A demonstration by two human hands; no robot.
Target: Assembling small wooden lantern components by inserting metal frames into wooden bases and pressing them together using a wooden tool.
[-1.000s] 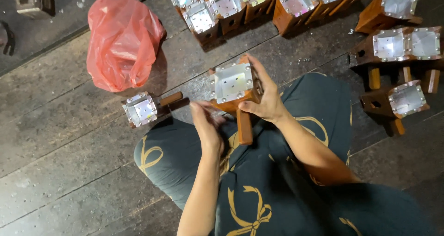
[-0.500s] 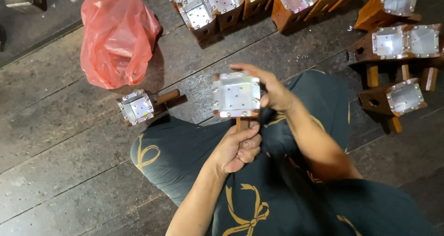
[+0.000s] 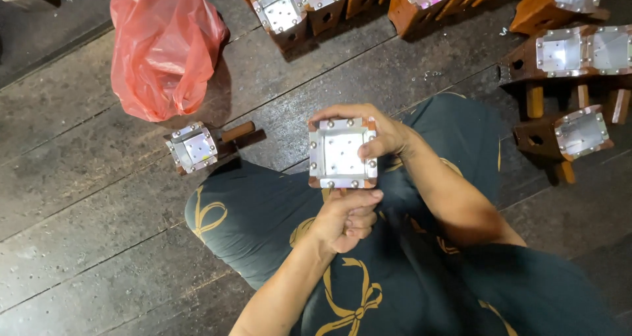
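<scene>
We hold the square wooden mould (image 3: pixel 342 153) above our lap, metal-lined mouth turned up to face us. Left hand (image 3: pixel 345 221) is closed around its handle below; right hand (image 3: pixel 382 135) pinches the rim, steadying it. A second mould (image 3: pixel 194 147) lies on the plank floor (image 3: pixel 79 197) beside a red plastic bag (image 3: pixel 161 46).

Light falls from above, fairly bright and even. The metal lining of the box (image 3: pixel 342 154) between the right hand (image 3: pixel 375 135) and left hand (image 3: pixel 345 221) glares white, washing out its detail. The red bag (image 3: pixel 164 46), up and left of the hands, throws a soft shadow rightward onto the dark floor (image 3: pixel 85 204). Focus is sharp around the hands and slightly soft toward the edges.
</scene>
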